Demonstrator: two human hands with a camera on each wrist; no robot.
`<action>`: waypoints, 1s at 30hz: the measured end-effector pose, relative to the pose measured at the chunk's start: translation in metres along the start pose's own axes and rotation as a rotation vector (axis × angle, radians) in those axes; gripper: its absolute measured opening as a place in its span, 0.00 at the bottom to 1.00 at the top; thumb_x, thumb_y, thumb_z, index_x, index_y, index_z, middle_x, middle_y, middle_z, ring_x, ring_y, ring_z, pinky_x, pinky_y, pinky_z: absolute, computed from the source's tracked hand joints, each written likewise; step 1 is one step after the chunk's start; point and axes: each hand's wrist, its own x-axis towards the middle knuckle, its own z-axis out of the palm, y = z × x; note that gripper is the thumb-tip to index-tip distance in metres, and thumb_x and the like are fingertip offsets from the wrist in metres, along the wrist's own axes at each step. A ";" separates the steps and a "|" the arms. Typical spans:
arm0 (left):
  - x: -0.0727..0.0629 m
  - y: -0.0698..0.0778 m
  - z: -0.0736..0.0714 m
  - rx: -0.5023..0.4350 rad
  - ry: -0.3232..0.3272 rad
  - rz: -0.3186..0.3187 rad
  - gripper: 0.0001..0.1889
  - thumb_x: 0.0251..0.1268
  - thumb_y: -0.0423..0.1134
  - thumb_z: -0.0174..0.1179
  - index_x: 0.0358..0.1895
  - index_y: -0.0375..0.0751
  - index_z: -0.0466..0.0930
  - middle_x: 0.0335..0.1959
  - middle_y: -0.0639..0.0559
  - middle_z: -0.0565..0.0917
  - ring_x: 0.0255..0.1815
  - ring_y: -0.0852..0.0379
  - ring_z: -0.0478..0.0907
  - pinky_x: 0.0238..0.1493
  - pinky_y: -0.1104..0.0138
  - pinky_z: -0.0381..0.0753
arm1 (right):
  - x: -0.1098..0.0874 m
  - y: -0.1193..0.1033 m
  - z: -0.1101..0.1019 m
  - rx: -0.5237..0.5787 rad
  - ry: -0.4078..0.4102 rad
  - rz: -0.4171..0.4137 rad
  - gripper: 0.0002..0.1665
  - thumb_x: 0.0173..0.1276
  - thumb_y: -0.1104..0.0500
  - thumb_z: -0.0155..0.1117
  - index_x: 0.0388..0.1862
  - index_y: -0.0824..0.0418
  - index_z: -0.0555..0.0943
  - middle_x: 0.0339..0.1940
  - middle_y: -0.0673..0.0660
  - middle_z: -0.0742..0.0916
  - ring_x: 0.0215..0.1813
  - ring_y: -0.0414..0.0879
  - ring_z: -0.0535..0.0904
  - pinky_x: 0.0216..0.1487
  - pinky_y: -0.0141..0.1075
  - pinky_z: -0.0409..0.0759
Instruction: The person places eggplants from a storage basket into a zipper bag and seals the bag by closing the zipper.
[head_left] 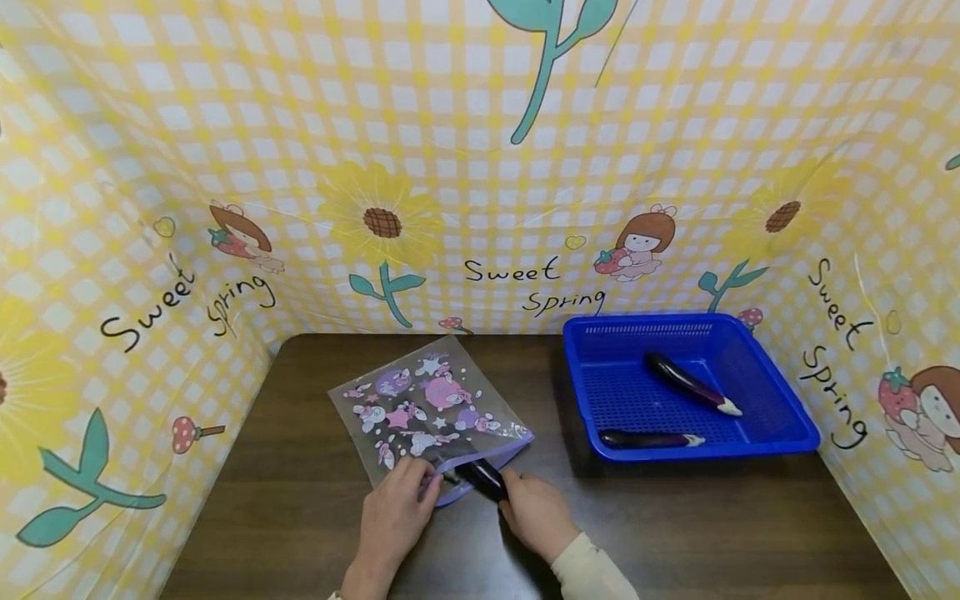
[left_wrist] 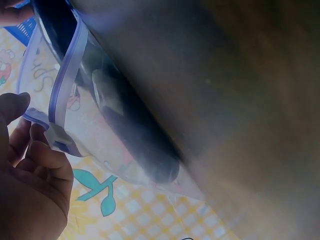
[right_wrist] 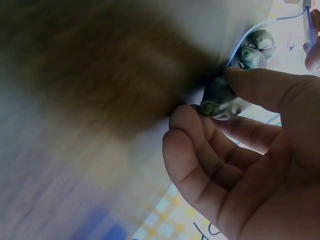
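Note:
A clear zip bag (head_left: 401,421) with pink and purple cartoon prints lies on the table, its purple-edged mouth spread toward me. My left hand (head_left: 393,508) pinches the mouth's left side; in the left wrist view the thumb and fingers are by the white slider (left_wrist: 59,137). A dark eggplant (head_left: 482,478) goes partway through the opening, and my right hand (head_left: 538,510) grips its stem end, which the right wrist view shows between thumb and fingers. Stem ends of two more eggplants (right_wrist: 255,49) appear inside the bag there.
At the right of the brown table (head_left: 300,533) stands a blue plastic basket (head_left: 783,400). One eggplant (head_left: 682,382) lies slanted in it, another eggplant (head_left: 645,439) along its near wall. Yellow checked cloth (head_left: 480,192) walls the back and both sides.

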 end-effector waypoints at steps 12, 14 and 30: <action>0.000 0.002 0.001 -0.003 0.000 -0.011 0.14 0.50 0.34 0.77 0.31 0.49 0.78 0.29 0.60 0.75 0.25 0.62 0.74 0.21 0.63 0.73 | 0.017 -0.019 0.013 -0.076 0.006 -0.013 0.21 0.56 0.55 0.78 0.38 0.58 0.74 0.23 0.53 0.84 0.24 0.50 0.82 0.20 0.42 0.74; 0.000 0.002 0.000 0.001 -0.003 -0.013 0.14 0.50 0.34 0.76 0.31 0.49 0.78 0.28 0.59 0.75 0.25 0.62 0.73 0.20 0.63 0.73 | 0.019 -0.024 0.015 -0.080 0.016 -0.026 0.21 0.55 0.56 0.78 0.40 0.58 0.75 0.23 0.53 0.84 0.24 0.49 0.82 0.20 0.41 0.75; -0.001 0.001 0.001 0.004 0.020 0.012 0.13 0.50 0.34 0.75 0.31 0.48 0.77 0.28 0.58 0.74 0.24 0.62 0.73 0.19 0.64 0.72 | 0.038 -0.039 0.033 0.059 -0.070 -0.003 0.10 0.62 0.64 0.69 0.40 0.62 0.77 0.28 0.56 0.83 0.31 0.50 0.83 0.30 0.42 0.80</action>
